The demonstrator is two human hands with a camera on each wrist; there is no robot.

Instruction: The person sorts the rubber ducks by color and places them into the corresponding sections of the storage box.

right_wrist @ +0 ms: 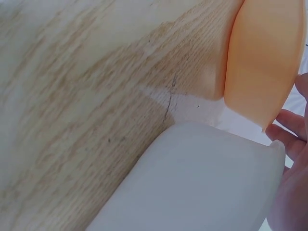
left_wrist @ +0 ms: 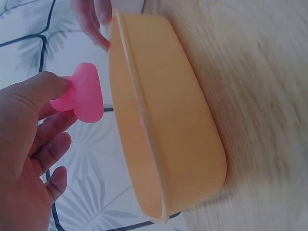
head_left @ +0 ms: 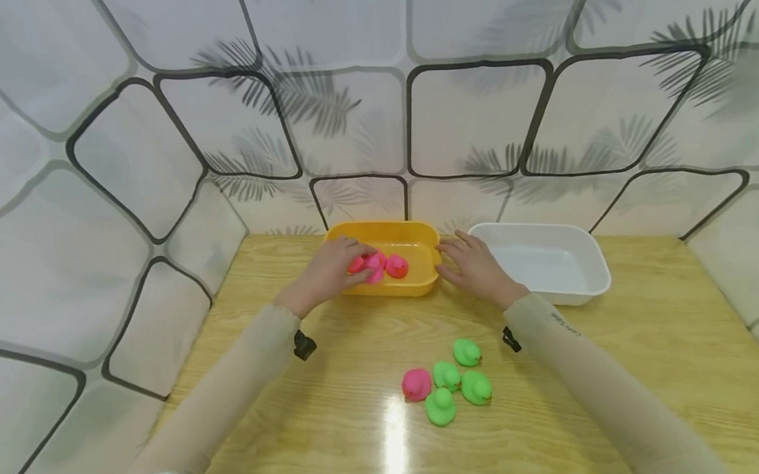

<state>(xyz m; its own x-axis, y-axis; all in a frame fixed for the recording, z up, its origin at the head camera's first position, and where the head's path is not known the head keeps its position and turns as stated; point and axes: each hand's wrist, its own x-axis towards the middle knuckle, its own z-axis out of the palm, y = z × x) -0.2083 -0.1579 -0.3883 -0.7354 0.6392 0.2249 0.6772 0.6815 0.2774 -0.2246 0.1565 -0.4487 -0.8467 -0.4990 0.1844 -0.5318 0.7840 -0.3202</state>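
My left hand [head_left: 322, 276] pinches a pink rubber duck [left_wrist: 87, 94] between thumb and fingers. It holds the duck over the yellow tub [head_left: 413, 289], above the rim in the left wrist view. Inside the tub lie more pink ducks, including one [head_left: 396, 266] right of the held one; the left fingers partly cover another. At the tub's right end is my right hand [head_left: 479, 268], its fingers extended with the fingertips at the rim. The right wrist view shows those fingers [right_wrist: 286, 140] beside the yellow end wall, between the two tubs.
A white tub [head_left: 548, 258] stands just right of the yellow one, under the right wrist. Nearer on the wooden table [head_left: 336, 408] are several green ducks [head_left: 446, 375] and one pink duck [head_left: 416, 384]. A patterned wall [head_left: 362, 124] rises behind the tubs.
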